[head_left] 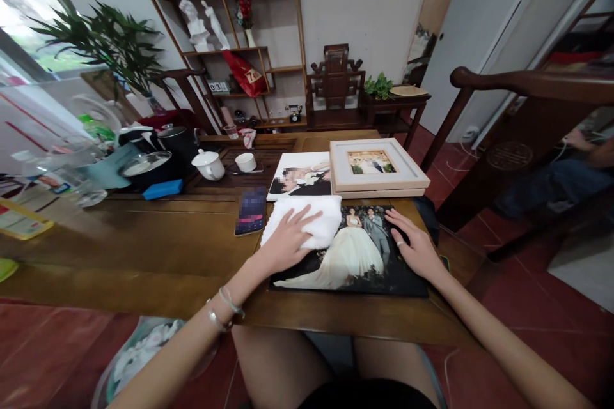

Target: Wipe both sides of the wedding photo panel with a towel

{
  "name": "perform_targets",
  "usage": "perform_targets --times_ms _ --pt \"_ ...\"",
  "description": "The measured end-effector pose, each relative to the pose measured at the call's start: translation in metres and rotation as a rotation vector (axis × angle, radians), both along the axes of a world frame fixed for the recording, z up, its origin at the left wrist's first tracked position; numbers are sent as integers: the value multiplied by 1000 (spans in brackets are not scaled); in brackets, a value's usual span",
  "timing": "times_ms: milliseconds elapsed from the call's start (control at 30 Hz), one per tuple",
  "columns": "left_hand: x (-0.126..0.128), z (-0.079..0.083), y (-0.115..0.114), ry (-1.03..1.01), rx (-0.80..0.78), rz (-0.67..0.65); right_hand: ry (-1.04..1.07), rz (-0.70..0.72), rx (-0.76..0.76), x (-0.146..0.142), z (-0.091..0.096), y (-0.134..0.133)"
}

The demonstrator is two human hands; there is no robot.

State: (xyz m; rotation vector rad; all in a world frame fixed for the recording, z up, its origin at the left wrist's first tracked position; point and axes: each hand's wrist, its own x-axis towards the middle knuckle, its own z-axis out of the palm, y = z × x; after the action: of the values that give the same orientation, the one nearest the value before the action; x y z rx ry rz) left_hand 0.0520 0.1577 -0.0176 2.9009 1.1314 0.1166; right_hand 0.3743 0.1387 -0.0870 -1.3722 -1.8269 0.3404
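My left hand [289,239] lies flat with spread fingers on a white cloth [329,220], which covers the upper left part of a large wedding photo print [355,262]. The print shows a couple, one in a long white gown, against a dark background. On its right side rests my right hand [411,244], fingers stretched out and a ring on one of them. Behind the cloth lies another photo print [302,176], partly under the edge of a stack of pale framed pictures [378,169]. A phone [250,211] is left of the cloth.
On the wooden table [144,243] stand a white lidded teapot [208,165], a small white cup [245,162], a blue block-shaped item [163,189], a dark kettle [178,144] and plastic bottles [52,179]. A wooden chair [508,121] is at the right. A bin [144,351] stands below the table.
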Motion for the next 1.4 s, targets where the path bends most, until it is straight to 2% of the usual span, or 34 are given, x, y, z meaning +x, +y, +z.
perform_targets --times_ms 200,267,300,400,533,600,700,800,967,1067,1167,1300,1400 --pt "2 1 -89 14 -73 -203 3 1 8 1 -2 0" --pt "0 2 -103 6 -79 -225 1 2 11 1 -2 0" --pt "-1 2 -104 2 -79 -217 -1 1 12 1 -2 0" --pt "-6 2 -76 7 -65 -166 -4 -3 17 1 -1 1" --pt "-11 1 -9 19 5 -74 -4 4 16 1 0 1" --pt "-13 0 18 20 35 -28 -6 5 14 1 -1 1" --pt "-14 -3 27 31 55 -18 -6 1 17 1 -1 0" --pt "-14 -6 0 38 52 -67 -9 -1 18 1 -1 0" --pt "-15 -10 -78 20 8 -214 -8 2 11 2 -2 0" --pt "-15 -8 -98 25 -17 -306 -15 -5 22 2 -2 0" --pt "-13 -4 -80 56 -34 -258 -24 -11 22 2 -2 0" --pt "-6 -1 -22 118 2 -60 -29 -2 17 2 -2 0" --pt "0 -3 12 125 74 14 -23 0 24 3 -2 0"
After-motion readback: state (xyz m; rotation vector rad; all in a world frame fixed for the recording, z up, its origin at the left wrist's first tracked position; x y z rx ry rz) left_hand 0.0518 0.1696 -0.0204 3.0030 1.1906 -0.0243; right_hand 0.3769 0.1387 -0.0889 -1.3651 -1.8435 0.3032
